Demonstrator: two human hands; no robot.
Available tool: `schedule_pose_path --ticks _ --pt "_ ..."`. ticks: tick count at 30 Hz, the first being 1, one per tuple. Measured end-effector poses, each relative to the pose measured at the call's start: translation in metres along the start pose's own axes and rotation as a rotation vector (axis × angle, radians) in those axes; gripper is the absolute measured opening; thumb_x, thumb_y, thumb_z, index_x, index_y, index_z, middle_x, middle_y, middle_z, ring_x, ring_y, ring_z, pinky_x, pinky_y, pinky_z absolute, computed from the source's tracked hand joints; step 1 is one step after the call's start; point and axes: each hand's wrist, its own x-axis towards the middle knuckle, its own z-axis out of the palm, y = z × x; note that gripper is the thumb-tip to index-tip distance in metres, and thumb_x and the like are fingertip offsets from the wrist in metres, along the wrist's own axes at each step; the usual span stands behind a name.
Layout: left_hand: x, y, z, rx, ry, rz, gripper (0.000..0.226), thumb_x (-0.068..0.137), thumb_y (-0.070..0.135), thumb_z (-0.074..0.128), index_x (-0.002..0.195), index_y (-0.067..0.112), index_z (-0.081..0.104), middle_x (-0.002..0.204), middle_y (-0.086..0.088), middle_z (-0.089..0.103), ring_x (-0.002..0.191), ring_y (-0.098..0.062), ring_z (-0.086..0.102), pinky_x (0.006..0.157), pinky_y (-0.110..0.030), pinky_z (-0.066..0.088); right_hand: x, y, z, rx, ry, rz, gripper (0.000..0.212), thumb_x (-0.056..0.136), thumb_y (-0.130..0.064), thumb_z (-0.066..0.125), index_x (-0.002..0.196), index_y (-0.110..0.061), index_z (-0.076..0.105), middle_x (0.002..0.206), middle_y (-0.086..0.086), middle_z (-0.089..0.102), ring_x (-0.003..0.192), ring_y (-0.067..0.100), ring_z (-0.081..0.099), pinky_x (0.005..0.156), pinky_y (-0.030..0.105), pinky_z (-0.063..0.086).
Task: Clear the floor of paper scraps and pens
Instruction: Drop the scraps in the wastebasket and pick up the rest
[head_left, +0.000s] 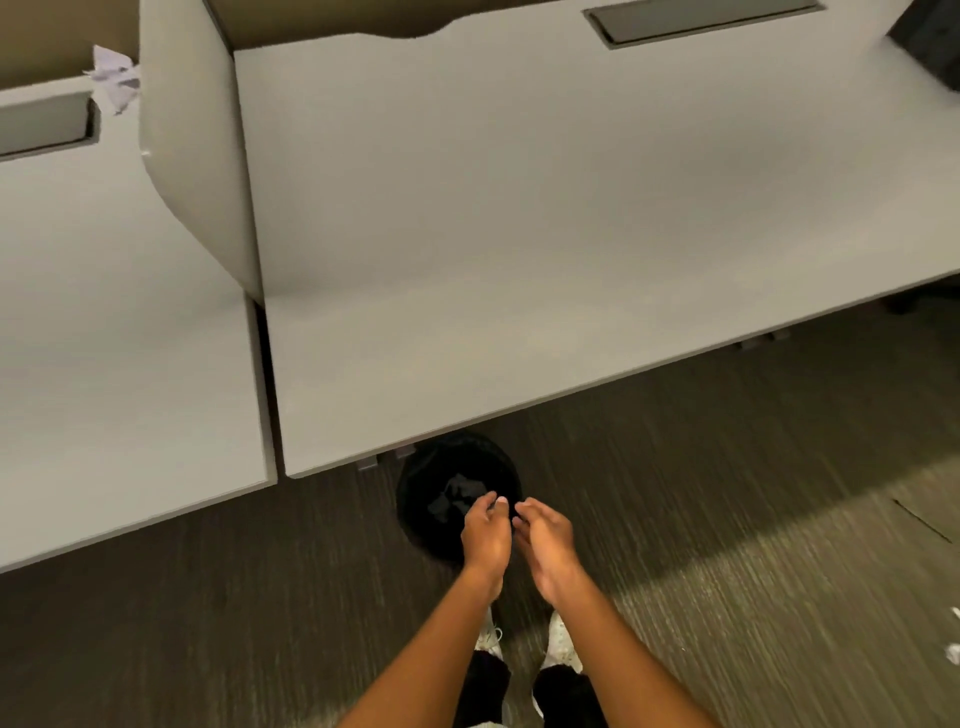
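Both my hands hover side by side over a round black waste bin (431, 483) that stands on the floor, half under the desk's front edge. My left hand (485, 530) has its fingers curled loosely with nothing visible in it. My right hand (545, 540) is likewise loosely curled and appears empty. Dark crumpled contents lie inside the bin. White paper scraps (955, 649) lie on the carpet at the far right edge. A crumpled white paper (115, 78) sits on the left desk by the divider. No pens are visible.
A grey desk (519, 234) fills the upper frame, with a second desk (104, 338) to the left behind a grey divider panel (192, 130). Dark striped carpet (208, 623) covers the floor. My white shoes (561, 649) stand just behind the bin.
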Motion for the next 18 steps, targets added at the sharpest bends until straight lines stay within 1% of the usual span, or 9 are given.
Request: schedule_pose_path --ticks 4,7,9,12,15,18 --pt "-0.014 0.001 0.030 0.069 -0.092 0.017 0.033 0.094 0.030 0.049 0.125 0.021 0.057 0.121 -0.009 0.065 0.111 -0.021 0.062 0.102 -0.047 0.049 -0.016 -0.013 -0.033 0.108 0.053 -0.042 0.026 0.094 -0.006 0.054 0.120 -0.002 0.058 0.106 0.021 0.069 0.105 0.034 0.066 0.096 0.045 0.051" --pt "-0.032 0.008 0.055 0.105 -0.155 0.012 0.033 0.096 0.026 0.048 0.127 0.016 0.055 0.113 -0.008 0.066 0.105 -0.020 0.064 0.098 -0.044 0.051 -0.030 -0.023 -0.070 0.209 0.097 -0.077 0.022 0.095 -0.007 0.052 0.117 -0.007 0.057 0.100 0.011 0.068 0.101 0.027 0.064 0.098 0.042 0.048" --pt "-0.043 0.009 0.072 0.148 -0.197 0.013 0.034 0.097 0.025 0.047 0.129 0.015 0.053 0.110 -0.006 0.066 0.101 -0.018 0.064 0.097 -0.041 0.052 -0.038 -0.028 -0.096 0.266 0.137 -0.093 0.026 0.096 -0.009 0.051 0.122 -0.010 0.055 0.105 0.008 0.065 0.105 0.024 0.061 0.100 0.040 0.046" --pt "-0.062 0.010 0.104 0.254 -0.242 0.053 0.034 0.097 0.023 0.047 0.129 0.013 0.054 0.105 -0.003 0.066 0.097 -0.016 0.065 0.096 -0.041 0.052 -0.044 -0.032 -0.138 0.376 0.204 -0.104 0.033 0.097 -0.009 0.051 0.129 -0.004 0.052 0.114 0.013 0.061 0.107 0.027 0.058 0.101 0.041 0.043" --pt "-0.082 0.011 0.140 0.328 -0.290 0.096 0.030 0.098 0.020 0.047 0.125 0.010 0.056 0.101 -0.005 0.066 0.092 -0.018 0.064 0.093 -0.039 0.053 -0.048 -0.035 -0.178 0.463 0.248 -0.132 0.035 0.097 -0.008 0.051 0.131 -0.003 0.050 0.121 0.017 0.060 0.110 0.030 0.058 0.099 0.040 0.044" --pt "-0.105 0.009 0.184 0.390 -0.366 0.155 0.028 0.097 0.017 0.047 0.123 0.009 0.057 0.103 -0.010 0.067 0.089 -0.019 0.064 0.091 -0.040 0.053 -0.053 -0.041 -0.224 0.553 0.282 -0.176 0.035 0.096 -0.008 0.051 0.131 -0.002 0.051 0.122 0.017 0.060 0.119 0.033 0.057 0.099 0.040 0.045"
